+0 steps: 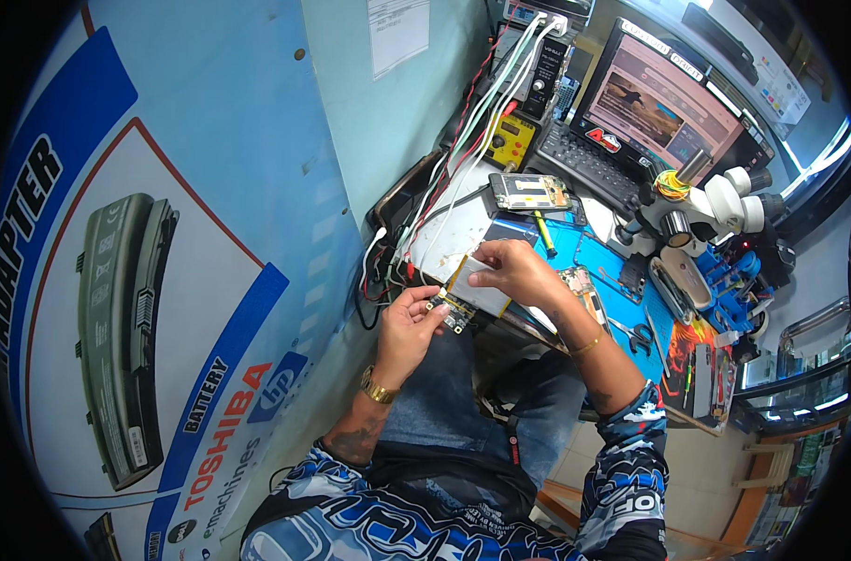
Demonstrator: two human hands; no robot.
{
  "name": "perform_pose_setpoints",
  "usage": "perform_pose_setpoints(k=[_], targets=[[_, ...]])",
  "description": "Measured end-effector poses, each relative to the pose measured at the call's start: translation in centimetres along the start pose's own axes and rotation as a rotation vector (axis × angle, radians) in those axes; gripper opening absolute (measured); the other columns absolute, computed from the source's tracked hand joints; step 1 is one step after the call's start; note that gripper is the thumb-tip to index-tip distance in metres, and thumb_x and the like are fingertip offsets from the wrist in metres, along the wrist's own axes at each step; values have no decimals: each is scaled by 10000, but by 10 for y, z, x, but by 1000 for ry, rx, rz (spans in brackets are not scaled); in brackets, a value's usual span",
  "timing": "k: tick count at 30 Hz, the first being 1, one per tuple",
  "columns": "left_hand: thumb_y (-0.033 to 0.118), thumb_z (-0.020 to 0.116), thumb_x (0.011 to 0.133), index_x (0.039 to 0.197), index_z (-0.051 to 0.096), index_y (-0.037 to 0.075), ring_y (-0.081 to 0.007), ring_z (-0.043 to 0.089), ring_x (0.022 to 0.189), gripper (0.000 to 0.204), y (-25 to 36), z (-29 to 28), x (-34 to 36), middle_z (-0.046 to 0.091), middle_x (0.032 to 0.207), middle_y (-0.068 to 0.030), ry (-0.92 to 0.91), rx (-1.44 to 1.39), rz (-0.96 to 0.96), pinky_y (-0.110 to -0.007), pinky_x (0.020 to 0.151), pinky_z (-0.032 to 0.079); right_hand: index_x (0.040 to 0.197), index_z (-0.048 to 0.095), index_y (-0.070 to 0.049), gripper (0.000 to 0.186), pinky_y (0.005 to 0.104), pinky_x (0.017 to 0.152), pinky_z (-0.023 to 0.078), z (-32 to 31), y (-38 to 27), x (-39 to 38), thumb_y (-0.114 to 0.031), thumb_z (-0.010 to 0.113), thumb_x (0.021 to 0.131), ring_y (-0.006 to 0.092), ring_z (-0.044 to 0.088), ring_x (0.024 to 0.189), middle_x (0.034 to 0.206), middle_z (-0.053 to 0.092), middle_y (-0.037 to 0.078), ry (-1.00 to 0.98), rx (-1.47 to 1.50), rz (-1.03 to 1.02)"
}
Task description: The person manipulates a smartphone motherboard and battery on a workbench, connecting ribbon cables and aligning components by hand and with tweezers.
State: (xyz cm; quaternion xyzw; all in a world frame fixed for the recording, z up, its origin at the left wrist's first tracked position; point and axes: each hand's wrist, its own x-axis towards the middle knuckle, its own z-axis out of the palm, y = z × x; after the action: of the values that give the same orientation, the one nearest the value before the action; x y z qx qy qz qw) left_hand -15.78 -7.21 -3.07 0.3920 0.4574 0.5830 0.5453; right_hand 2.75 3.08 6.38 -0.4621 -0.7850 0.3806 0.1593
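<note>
Near the bench's front edge, my left hand (411, 327) pinches a small dark circuit board (455, 316) between thumb and fingertips. My right hand (512, 269) is closed on a flat silver-grey phone battery (483, 288) with yellowish edges. The battery's lower end meets the board or lies right against it; whether they are joined I cannot tell. Both pieces are held above my lap. Part of the battery is covered by my right fingers.
Behind my hands lie an opened phone (530, 192), a yellow-green screwdriver (545, 234) and a blue mat (598, 252). Farther right are scissors (639, 337) and a microscope (697, 210). Cables (463, 140) hang at the left near a yellow power unit (510, 142). A laptop (664, 89) stands behind.
</note>
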Motion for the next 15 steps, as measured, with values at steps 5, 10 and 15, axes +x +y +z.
perform_pose_setpoints(k=[5,10,15], targets=[[9,699,883,1110,552,-37,-97,653,704,274,0,0,-1,691,842,-87,2,-59,-18,-225,627,543,1015,689,42,330,368,730,522,5,10,0,-183,794,797,261,696,801,874,714,197,16,57,-14],[5,711,874,1027,531,-29,-117,659,690,238,0,-1,-2,686,837,-110,17,-84,-25,-234,610,551,1027,697,16,328,402,756,505,1,-7,-8,-169,795,774,286,680,850,902,701,180,37,18,49],[4,720,867,1014,528,-28,-120,655,685,244,3,2,-2,679,830,-106,33,-78,-62,-240,608,563,1045,725,-118,297,437,859,415,21,-9,-16,-180,772,758,307,576,1013,1039,621,115,300,-471,-288]])
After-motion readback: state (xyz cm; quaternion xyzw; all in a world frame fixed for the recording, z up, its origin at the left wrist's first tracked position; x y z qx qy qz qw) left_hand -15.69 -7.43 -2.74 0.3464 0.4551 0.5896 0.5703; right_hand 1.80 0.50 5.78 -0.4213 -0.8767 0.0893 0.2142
